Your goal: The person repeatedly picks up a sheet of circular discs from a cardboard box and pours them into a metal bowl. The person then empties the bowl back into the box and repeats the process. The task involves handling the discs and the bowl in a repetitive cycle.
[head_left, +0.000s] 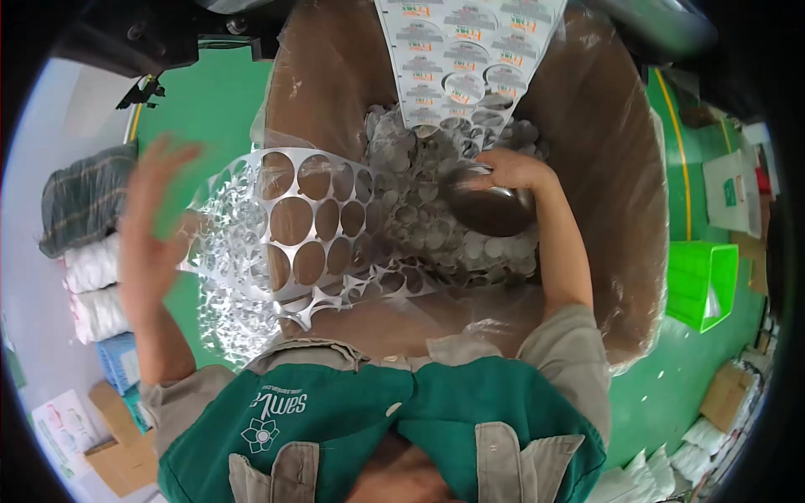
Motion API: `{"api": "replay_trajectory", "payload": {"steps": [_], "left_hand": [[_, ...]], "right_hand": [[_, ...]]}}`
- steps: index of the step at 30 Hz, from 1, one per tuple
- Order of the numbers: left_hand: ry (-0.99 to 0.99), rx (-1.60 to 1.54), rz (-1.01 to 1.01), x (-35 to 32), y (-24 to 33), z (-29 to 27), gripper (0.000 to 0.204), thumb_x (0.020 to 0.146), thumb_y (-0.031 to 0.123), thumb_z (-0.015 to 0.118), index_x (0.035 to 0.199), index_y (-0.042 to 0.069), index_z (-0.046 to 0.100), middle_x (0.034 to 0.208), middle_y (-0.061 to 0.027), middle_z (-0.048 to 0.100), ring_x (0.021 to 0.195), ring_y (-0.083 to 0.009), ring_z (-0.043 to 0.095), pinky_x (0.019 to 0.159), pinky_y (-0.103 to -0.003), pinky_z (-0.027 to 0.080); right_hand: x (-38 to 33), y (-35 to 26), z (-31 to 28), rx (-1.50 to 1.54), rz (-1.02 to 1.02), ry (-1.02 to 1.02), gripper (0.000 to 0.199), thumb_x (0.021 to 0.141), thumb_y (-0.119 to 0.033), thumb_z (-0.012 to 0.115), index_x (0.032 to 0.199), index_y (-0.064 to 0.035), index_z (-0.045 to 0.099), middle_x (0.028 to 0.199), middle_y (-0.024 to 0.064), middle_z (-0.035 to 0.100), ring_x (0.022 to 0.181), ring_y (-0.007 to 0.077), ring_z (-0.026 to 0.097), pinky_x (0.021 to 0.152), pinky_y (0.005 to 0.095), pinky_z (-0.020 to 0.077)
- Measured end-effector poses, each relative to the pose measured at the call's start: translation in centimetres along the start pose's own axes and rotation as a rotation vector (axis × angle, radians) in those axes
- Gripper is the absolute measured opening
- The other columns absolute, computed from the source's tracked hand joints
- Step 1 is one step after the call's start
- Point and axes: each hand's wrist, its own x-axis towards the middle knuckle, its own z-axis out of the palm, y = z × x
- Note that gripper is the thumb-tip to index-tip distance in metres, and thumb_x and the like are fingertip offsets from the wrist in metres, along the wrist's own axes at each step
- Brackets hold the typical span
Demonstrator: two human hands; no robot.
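Note:
A dark metal bowl (496, 210) is in my right hand (513, 171), whose fingers curl over its far rim. The bowl is tilted among a heap of round silvery discs (411, 201) inside a big brown bin lined with clear plastic. My left hand (155, 222) is raised at the left, outside the bin, blurred by motion with its fingers apart. Next to it is a silvery punched sheet (287, 230) with rows of round holes, draped over the bin's left side. From the far side a printed foil strip (465, 59) hangs down over the discs.
The brown bin's wall (612, 210) rises on the right. On the green floor stand a bright green crate (700, 285) and a white bin (731, 193) at the right. Folded cloth (84, 201) and cardboard boxes (122, 444) line the left. Dark machine parts (142, 38) overhang the far left.

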Motion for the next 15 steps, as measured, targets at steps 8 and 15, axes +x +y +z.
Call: {"api": "replay_trajectory", "payload": {"steps": [8,15], "left_hand": [[-0.444,0.24,0.395,-0.5,3.0,9.7,0.054,0.073,0.044,0.061,0.115,0.011,0.053,0.112,-0.0113,0.052,0.118,-0.0278,0.039,0.102,-0.059,0.013],[-0.769,0.363,0.479,2.2,3.1,10.8,0.053,0.072,0.05,0.06,0.111,0.014,0.057,0.094,-0.0072,0.062,0.11,-0.0239,0.049,0.101,-0.051,0.022]], "right_hand": [[-2.3,-1.9,-3.9,1.717,-0.567,0.574,0.045,0.082,-0.032,0.058,0.115,-0.0024,0.051,0.1,0.0128,0.06,0.083,0.0226,0.059,0.072,0.0324,0.0475],[4.7,21.2,16.7,-0.084,0.577,0.801,0.067,0.072,-0.047,0.064,0.122,-0.005,0.05,0.105,0.0213,0.06,0.091,0.034,0.059,0.079,0.0388,0.0452]]}}
